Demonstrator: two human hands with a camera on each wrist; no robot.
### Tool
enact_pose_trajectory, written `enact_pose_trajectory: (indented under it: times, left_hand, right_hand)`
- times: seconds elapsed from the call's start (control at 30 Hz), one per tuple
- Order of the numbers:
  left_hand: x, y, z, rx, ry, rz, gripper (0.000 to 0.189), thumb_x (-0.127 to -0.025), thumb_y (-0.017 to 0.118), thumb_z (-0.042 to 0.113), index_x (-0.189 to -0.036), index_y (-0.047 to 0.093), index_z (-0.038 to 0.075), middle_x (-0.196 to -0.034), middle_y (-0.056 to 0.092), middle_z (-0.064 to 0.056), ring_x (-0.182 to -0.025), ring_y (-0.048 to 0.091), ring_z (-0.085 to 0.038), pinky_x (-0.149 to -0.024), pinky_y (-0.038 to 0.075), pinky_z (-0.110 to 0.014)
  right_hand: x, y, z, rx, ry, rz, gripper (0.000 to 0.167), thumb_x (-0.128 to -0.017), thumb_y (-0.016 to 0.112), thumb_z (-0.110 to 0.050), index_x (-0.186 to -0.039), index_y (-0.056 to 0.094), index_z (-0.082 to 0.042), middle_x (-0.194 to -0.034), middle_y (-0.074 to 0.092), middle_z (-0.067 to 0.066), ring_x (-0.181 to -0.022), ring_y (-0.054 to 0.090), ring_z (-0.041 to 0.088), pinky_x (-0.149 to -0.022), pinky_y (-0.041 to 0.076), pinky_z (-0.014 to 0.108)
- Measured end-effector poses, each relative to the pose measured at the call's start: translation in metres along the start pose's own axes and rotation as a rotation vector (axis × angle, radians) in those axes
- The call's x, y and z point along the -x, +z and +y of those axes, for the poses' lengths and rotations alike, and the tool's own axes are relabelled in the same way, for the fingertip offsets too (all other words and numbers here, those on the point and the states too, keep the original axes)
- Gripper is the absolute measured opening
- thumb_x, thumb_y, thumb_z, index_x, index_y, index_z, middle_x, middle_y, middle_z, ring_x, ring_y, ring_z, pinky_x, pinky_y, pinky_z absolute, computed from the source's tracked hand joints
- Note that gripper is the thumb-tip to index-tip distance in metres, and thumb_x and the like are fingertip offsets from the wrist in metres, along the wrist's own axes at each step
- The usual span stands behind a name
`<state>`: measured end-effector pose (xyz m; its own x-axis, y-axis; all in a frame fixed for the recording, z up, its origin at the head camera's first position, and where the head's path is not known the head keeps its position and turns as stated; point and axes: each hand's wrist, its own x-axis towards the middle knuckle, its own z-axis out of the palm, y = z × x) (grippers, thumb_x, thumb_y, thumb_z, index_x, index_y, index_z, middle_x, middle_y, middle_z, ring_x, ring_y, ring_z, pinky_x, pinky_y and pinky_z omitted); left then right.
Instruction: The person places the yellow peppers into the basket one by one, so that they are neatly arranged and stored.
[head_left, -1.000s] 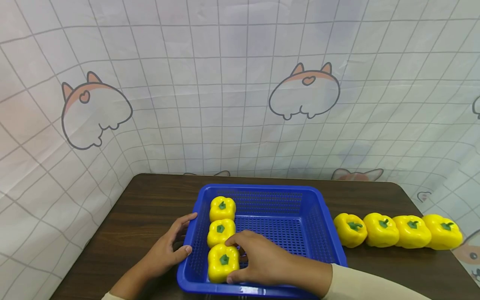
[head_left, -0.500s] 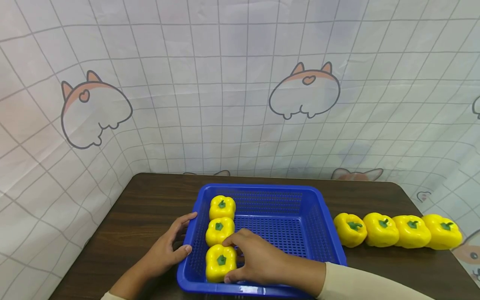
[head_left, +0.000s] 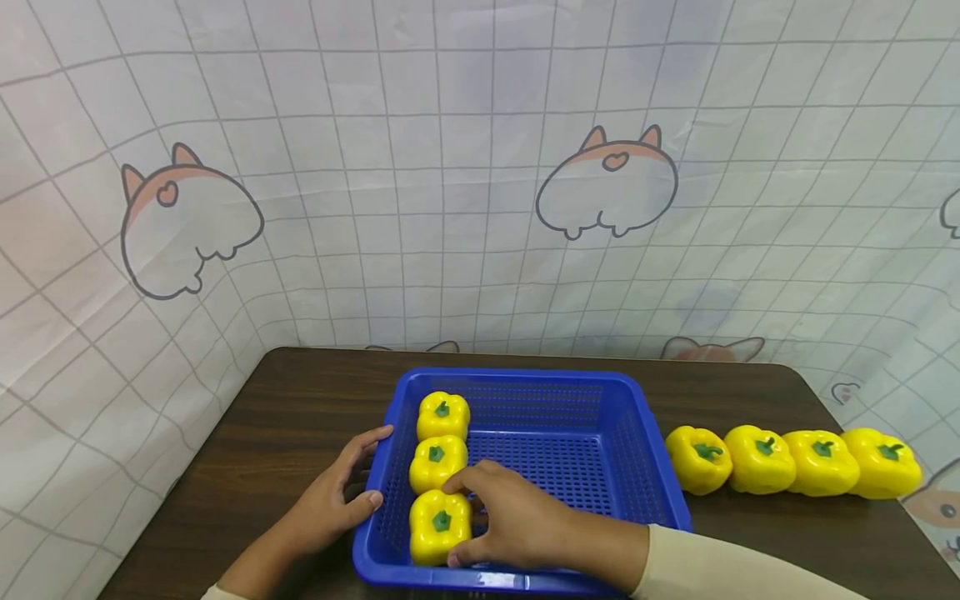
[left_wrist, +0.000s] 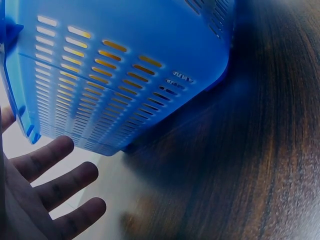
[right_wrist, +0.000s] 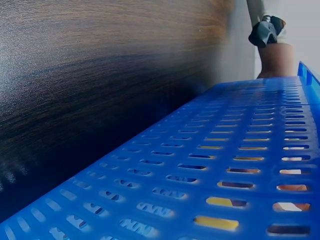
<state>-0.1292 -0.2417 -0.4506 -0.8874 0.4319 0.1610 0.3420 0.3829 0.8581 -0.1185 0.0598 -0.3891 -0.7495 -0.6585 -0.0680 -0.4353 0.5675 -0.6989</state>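
My right hand [head_left: 517, 517] reaches into a blue plastic basket [head_left: 558, 377] and grips the nearest yellow bell pepper [head_left: 427, 533] between thumb and fingers. Behind that pepper, a middle bell pepper [head_left: 433, 475] and a far bell pepper [head_left: 435, 429] complete a column along the basket's left wall. My left hand [head_left: 330, 504] rests at the outside of the left rim, thumb and index fingertip against it. In the left wrist view its other fingers [left_wrist: 70, 185] stretch out loosely beside the slotted wall. The right wrist view shows mostly the basket's slotted wall [right_wrist: 200, 135], which hides the right hand's grip.
To the right of the basket, several more yellow bell peppers [head_left: 761, 467] stand in a row on the dark wooden table [head_left: 315, 400]. A white grid-patterned curtain [head_left: 465, 208] with cartoon prints hangs behind and beside the table.
The right hand has shifted the nearest bell pepper slightly left, toward the basket's wall. The middle pepper has also moved a little left. The left hand has stayed at the rim.
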Motion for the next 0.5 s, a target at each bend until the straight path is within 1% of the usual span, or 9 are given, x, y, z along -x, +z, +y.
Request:
enact_pose_trajectory:
  times: [0.27, 0.33, 0.5]
  left_hand:
    - [0.0001, -0.0006, -0.0003, -0.007, -0.013, -0.004, 0.070, -0.096, 0.061, 0.023, -0.158, 0.030, 0.029, -0.144, 0.047, -0.025, -0.122, 0.056, -0.044, -0.086, 0.058, -0.049]
    - [0.0000, -0.0006, -0.0006, -0.009, -0.011, -0.004, 0.070, -0.095, 0.061, 0.023, -0.158, 0.030, 0.029, -0.144, 0.048, -0.025, -0.122, 0.056, -0.043, -0.086, 0.058, -0.048]
    - [0.0002, -0.0007, -0.0009, -0.020, -0.004, -0.003, 0.070, -0.095, 0.061, 0.023, -0.158, 0.030, 0.029, -0.143, 0.049, -0.024, -0.122, 0.056, -0.042, -0.086, 0.057, -0.047]
  right_hand:
    - [-0.0001, 0.0019, 0.0017, 0.025, -0.025, -0.022, 0.062, -0.078, 0.090, -0.033, -0.132, 0.063, -0.015, -0.121, 0.060, -0.003, -0.093, 0.061, 0.001, -0.077, 0.052, 0.017]
    - [-0.0002, 0.0022, 0.0022, 0.016, -0.025, -0.021, 0.061, -0.079, 0.090, -0.031, -0.131, 0.062, -0.016, -0.122, 0.060, -0.002, -0.093, 0.060, 0.001, -0.077, 0.052, 0.017]
    - [-0.0009, 0.0028, 0.0030, -0.036, -0.032, -0.001, 0.054, -0.079, 0.089, -0.022, -0.123, 0.059, -0.016, -0.116, 0.062, -0.005, -0.093, 0.061, 0.001, -0.076, 0.052, 0.017]
